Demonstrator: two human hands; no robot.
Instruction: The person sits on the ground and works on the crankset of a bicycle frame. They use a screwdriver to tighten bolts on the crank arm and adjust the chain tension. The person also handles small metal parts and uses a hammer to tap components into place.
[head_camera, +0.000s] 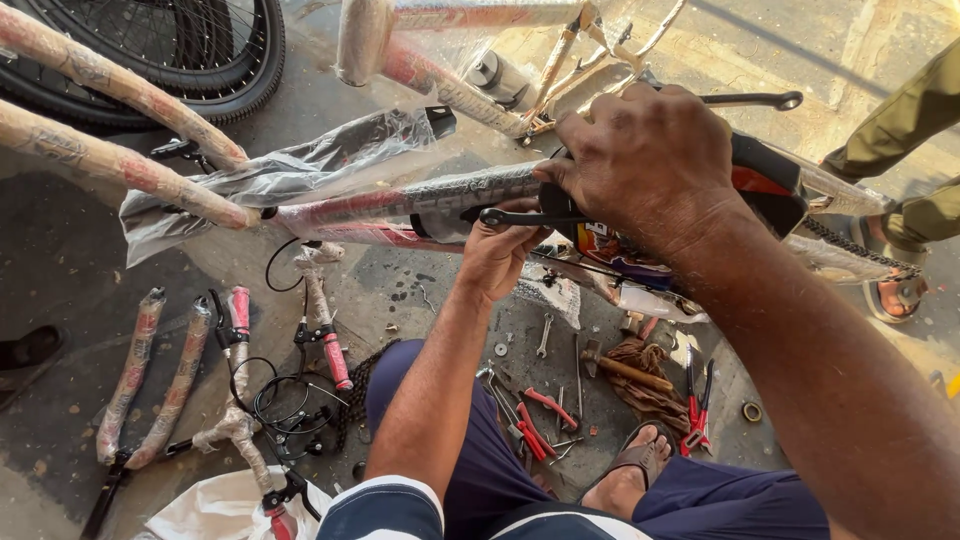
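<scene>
A bicycle frame (400, 205) wrapped in clear plastic and paper lies across in front of me, raised off the floor. My right hand (645, 165) grips over the top of the frame tube, by a black and orange part, and appears to hold a dark spanner (520, 216) whose ring end points left. My left hand (497, 255) reaches up from below and pinches something under the tube, right beside the spanner's end. What its fingers hold is hidden.
A black tyre (190, 60) lies at the top left. Wrapped handlebars and brake cables (280, 390) lie on the concrete at the left. Red-handled pliers (697, 400), a hammer (620, 368) and small spanners lie near my sandalled foot (630, 475). Another person's leg and sandal (900, 200) are at the right.
</scene>
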